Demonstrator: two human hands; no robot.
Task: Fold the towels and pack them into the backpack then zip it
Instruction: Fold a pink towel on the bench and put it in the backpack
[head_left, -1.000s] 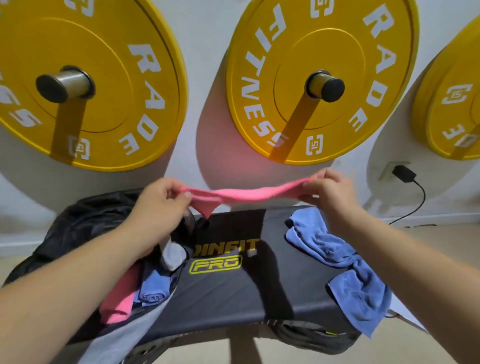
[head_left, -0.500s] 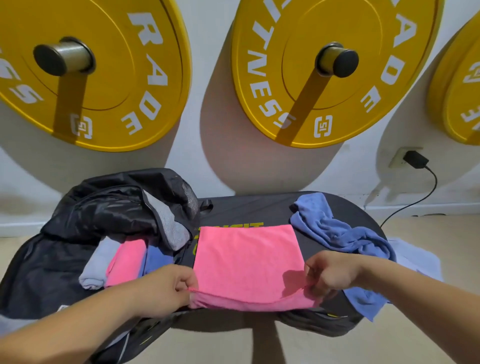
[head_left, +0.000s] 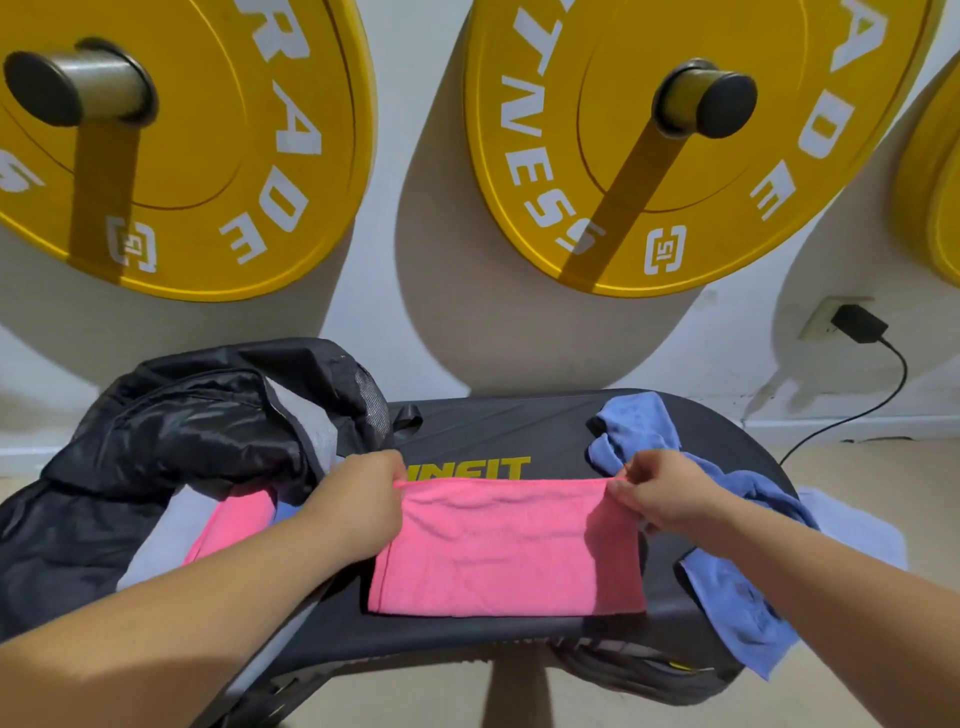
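Pink cloth first: the pink towel (head_left: 509, 551) lies folded on the black tabletop (head_left: 493, 431), long axis running nine to three. We pinch its far corners, left hand (head_left: 358, 499) at ten o'clock, right hand (head_left: 660, 493) at two. The open backpack (head_left: 182, 431) sits at nine, nearer our left hand, with folded towels (head_left: 234, 525) inside. A crumpled blue towel (head_left: 737, 571) lies at three. Yellow weight plates (head_left: 675, 130) hang on the white wall at twelve.

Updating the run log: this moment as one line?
step: folding pink towel on bench | left hand: pinches far-left corner | right hand: pinches far-right corner | backpack: open | blue towel: unfolded
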